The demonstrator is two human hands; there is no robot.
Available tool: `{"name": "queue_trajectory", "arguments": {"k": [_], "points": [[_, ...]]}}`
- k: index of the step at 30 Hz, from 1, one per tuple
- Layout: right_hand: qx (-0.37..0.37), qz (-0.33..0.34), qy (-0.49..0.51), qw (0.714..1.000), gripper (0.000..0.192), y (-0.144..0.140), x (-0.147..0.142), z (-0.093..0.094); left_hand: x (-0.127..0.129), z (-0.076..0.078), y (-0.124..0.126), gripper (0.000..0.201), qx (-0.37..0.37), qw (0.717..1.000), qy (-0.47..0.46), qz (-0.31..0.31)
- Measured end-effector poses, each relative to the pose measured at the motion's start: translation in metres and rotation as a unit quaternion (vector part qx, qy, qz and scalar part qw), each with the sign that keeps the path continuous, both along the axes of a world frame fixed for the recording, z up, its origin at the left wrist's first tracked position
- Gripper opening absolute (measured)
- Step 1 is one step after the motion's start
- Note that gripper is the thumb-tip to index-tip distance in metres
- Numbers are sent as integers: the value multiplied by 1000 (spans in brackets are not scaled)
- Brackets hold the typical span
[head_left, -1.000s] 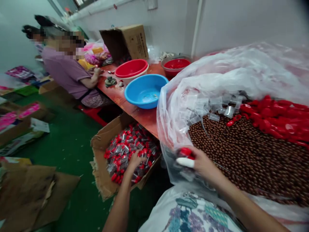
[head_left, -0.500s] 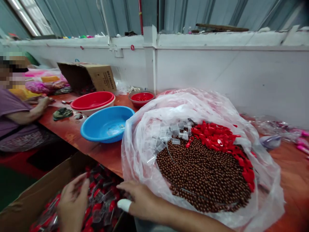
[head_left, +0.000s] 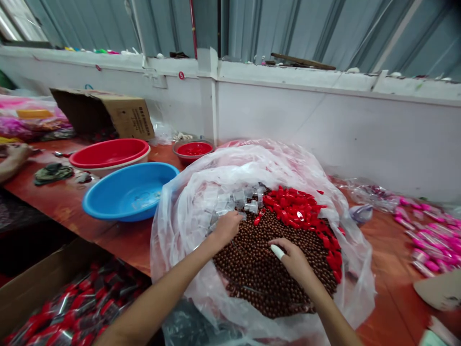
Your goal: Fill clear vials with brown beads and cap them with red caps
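Observation:
My left hand (head_left: 227, 228) reaches to the clear plastic cups (head_left: 239, 198) at the left side of a plastic-lined heap. Its fingers are closed on what looks like one small clear cup (head_left: 242, 216). Over the brown beads (head_left: 259, 274) is my right hand (head_left: 292, 257), its thumb in a white cover and held apart from the index finger; I see nothing in it. Red plastic pieces (head_left: 293, 205) lie along the back and right of the beads. The translucent plastic bag (head_left: 173, 240) spreads around all of these.
A blue basin (head_left: 108, 197) and a red basin (head_left: 104, 153) stand left on the red-covered table (head_left: 392, 283). Below the edge, a carton (head_left: 29, 283) holds red-and-clear pieces (head_left: 82, 302). Pink pieces (head_left: 432, 235) lie right. A co-worker's hand (head_left: 16, 156) shows far left.
Both hands have moved from over the carton, rightward and up to the bead heap. My left hand has closed at the clear cups. The view has turned to the right.

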State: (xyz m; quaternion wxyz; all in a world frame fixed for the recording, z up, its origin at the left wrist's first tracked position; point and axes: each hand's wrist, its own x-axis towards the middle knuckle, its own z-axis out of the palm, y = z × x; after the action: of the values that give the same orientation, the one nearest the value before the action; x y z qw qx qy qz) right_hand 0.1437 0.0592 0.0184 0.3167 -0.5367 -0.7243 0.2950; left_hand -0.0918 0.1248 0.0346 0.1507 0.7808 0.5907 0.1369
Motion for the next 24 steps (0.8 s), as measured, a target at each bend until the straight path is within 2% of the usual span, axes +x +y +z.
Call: {"name": "queue_trajectory", "arguments": {"k": [3,7,10,13,15,17,20,22,24], "points": [[28,-24,-82,996,30,19,13,-4,22,-7,20,28,10,1000,27,-10],[41,-45,-126,990,29,47,1,-7,30,-16,32,29,16,1000,22,-9],[46,-75,-164,982,31,67,-19,-8,26,-20,31,27,11,1000,-5,-16],[41,-110,-198,973,41,85,-38,-11,21,-22,24,30,1,999,-40,-23],[33,-115,-209,971,43,94,-46,-14,19,-24,18,33,-29,993,-111,-27],[24,-105,-210,972,37,100,-49,-17,17,-28,10,37,-106,967,-231,-16],[12,-83,-190,978,26,98,-39,-19,15,-31,-2,45,-254,881,-399,19],[6,-71,-164,984,22,91,-26,-18,16,-32,-9,44,-316,826,-465,37],[1,-70,-127,989,18,79,-10,-17,18,-32,-14,37,-341,790,-506,57]]}}
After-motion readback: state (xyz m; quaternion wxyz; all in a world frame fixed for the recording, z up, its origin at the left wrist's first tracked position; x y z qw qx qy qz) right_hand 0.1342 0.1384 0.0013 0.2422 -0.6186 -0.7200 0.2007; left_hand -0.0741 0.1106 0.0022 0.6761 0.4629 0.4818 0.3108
